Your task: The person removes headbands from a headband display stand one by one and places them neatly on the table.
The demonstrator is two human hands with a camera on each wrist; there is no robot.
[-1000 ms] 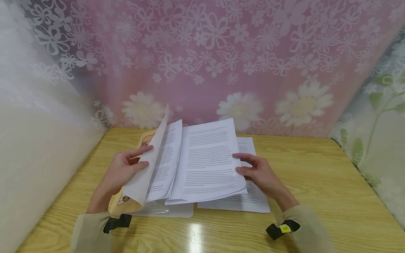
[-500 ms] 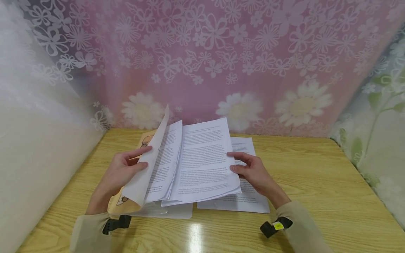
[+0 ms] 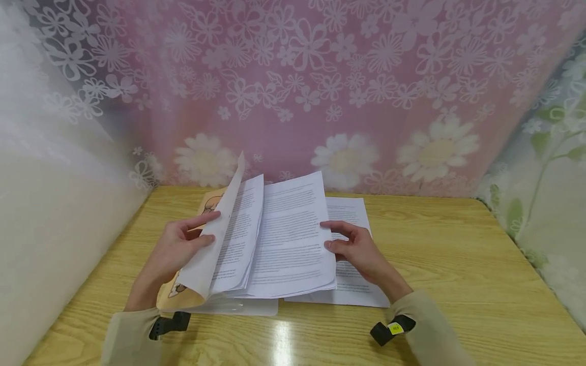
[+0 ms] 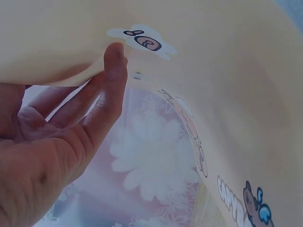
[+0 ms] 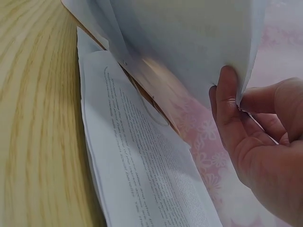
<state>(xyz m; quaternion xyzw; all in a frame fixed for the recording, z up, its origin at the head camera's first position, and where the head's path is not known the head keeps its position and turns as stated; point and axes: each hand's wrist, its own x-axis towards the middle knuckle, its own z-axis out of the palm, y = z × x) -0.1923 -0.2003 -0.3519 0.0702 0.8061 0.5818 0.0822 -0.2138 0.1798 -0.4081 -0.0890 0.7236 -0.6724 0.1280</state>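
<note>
My left hand (image 3: 176, 249) pinches the free edge of a folder's bent cover (image 3: 224, 223), white inside and tan with cartoon animals outside. In the left wrist view, the tan face of the cover (image 4: 227, 80) curves past that hand's extended finger. Inside lie printed sheets (image 3: 240, 229) on the left. My right hand (image 3: 359, 249) pinches the right edge of a raised batch of printed sheets (image 3: 293, 234), thumb on top. Seen from the right wrist, those sheets (image 5: 189, 42) stand between thumb and fingers. Partly beneath them rests another stack of printed paper (image 3: 366, 290).
The wood-grain table (image 3: 448, 264) extends to both sides and in front. A pink flowered curtain (image 3: 293, 101) hangs along its back edge. Pale sheeting (image 3: 55, 193) borders the left side. A clear plastic edge (image 3: 256, 306) of the folder pokes out below the papers.
My right hand has moved left, bringing the raised sheets toward the folder. More of the paper stack at right now shows. The left hand and the cover have barely moved.
</note>
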